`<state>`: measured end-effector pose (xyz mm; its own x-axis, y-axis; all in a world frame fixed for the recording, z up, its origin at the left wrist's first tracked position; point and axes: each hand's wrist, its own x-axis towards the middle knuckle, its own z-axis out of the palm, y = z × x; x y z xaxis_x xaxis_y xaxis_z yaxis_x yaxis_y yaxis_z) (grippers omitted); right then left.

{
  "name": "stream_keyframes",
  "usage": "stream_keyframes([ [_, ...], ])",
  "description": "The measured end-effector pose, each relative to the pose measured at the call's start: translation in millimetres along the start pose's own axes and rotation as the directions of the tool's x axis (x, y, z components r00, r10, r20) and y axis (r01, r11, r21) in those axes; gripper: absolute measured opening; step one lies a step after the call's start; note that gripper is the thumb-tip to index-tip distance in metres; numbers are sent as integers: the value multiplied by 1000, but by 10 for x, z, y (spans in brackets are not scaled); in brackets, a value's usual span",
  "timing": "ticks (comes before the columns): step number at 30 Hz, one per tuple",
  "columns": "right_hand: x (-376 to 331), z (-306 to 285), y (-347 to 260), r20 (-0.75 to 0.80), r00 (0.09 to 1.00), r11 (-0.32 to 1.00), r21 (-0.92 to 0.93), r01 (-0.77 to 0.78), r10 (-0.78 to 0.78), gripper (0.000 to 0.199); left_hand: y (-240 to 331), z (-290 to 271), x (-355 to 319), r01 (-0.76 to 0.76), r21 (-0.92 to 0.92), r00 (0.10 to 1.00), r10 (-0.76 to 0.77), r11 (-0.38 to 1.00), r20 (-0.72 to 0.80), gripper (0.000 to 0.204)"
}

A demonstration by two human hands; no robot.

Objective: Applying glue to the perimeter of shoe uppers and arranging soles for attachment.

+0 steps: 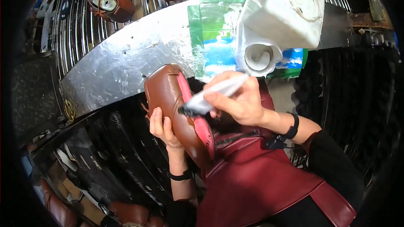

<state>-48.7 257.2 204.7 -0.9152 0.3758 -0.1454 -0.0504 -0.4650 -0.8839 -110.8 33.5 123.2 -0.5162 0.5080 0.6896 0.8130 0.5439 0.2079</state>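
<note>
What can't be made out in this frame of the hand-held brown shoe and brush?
Head view only:
- Brown shoe: its heel end is hidden behind the left hand and the red apron.
- Brush: the bristle tip is blurred; whether it carries glue can't be told.
- White container: its contents aren't visible.
- Shoes on the rack: cut by the top edge.

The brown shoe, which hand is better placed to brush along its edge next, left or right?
Right. The right hand already grips the white brush, its dark bristles at the brown shoe by its pink lining. The left hand is occupied steadying the shoe from beneath.
</note>
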Motion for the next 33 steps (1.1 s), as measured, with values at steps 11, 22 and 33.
stream_keyframes([
  [11,425,-4,-57,-42,999,993,-110,-34,30,20,13,-16,84,41,-54,999,-42,998,-20,47],
  [22,-995,-102,-429,705,645,769,-225,598,-295,19,27,-22,193,9,-81,999,-12,997,-44,51],
  [33,-673,10,-642,218,967,954,-238,184,-132,10,150,-97,473,51,-94,998,-48,994,33,64],
])
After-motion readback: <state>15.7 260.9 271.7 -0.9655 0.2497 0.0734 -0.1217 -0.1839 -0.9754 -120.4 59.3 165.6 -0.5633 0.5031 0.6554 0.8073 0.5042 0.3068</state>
